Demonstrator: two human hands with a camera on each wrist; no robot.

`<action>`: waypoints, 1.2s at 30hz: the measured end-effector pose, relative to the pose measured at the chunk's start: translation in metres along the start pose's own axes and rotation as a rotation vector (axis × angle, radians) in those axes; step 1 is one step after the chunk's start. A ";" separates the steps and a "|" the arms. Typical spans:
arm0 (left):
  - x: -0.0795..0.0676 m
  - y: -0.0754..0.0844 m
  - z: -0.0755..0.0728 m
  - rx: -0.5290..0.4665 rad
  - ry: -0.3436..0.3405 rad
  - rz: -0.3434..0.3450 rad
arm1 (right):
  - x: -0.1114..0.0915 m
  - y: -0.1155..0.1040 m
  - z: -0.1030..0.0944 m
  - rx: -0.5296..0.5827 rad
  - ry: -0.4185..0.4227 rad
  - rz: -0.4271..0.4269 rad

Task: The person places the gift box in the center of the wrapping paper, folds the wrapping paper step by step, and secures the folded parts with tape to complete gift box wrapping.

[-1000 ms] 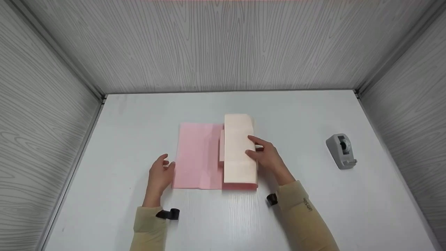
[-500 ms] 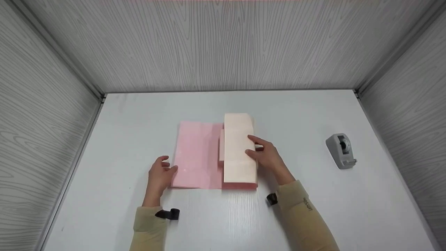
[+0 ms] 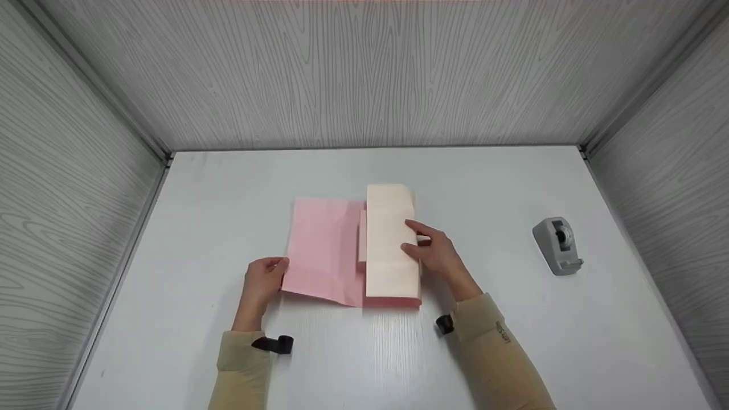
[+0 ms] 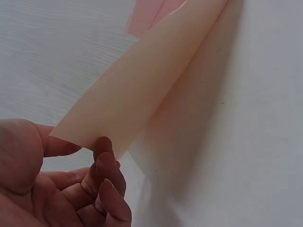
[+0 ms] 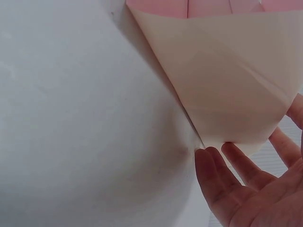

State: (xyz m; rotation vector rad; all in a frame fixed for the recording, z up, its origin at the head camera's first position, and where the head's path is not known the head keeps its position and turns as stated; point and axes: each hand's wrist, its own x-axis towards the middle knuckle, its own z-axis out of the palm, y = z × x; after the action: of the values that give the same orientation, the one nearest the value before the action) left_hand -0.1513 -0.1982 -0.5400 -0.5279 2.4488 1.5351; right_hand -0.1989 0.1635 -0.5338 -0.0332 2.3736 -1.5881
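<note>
A sheet of wrapping paper [image 3: 319,245], pink on one face and cream on the other, lies on the table. Its right part is folded over as a cream flap [image 3: 390,267], and the edge of a pink box-like object [image 3: 363,236] shows beside the flap, the rest hidden under it. My left hand [image 3: 264,280] pinches the paper's left edge and holds that near corner raised; the cream underside [image 4: 128,90] shows in the left wrist view. My right hand [image 3: 437,256] rests extended thumb and index finger on the flap, the other fingers along its folded right edge.
A grey tape dispenser [image 3: 558,247] with a roll in it stands on the right of the white table [image 3: 484,182]. Wood-grain panels [image 3: 364,74] enclose the table at the back and both sides.
The left hand has closed its thumb and fingers on the paper's left edge and lifted its near corner upward. The right hand stays in place on the flap.
</note>
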 end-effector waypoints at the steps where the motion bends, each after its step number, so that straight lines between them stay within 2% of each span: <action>1: 0.001 0.000 0.000 -0.004 -0.002 0.000 | 0.000 0.000 0.000 0.003 -0.002 -0.005; 9: 0.006 0.001 -0.002 -0.060 -0.075 -0.044 | -0.001 -0.001 0.001 -0.029 0.007 0.006; 13: 0.011 0.000 -0.002 -0.079 -0.086 -0.075 | -0.001 0.000 0.001 -0.037 0.006 0.009; 21: 0.021 0.005 -0.004 -0.058 -0.073 -0.067 | 0.001 0.000 0.000 -0.031 0.005 0.004; 27: 0.025 0.008 -0.003 -0.084 -0.060 -0.051 | 0.001 0.001 0.000 -0.040 0.008 0.014; 32: 0.023 0.011 -0.002 -0.111 -0.050 -0.019 | 0.001 0.000 0.001 -0.030 0.008 0.020; 36: 0.018 0.015 -0.003 -0.138 -0.045 -0.020 | 0.001 0.000 0.001 -0.035 0.009 0.010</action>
State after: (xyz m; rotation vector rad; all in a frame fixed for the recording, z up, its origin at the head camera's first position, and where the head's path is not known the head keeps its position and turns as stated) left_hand -0.1739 -0.1987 -0.5329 -0.5331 2.3094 1.6975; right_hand -0.1992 0.1626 -0.5345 -0.0212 2.4042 -1.5449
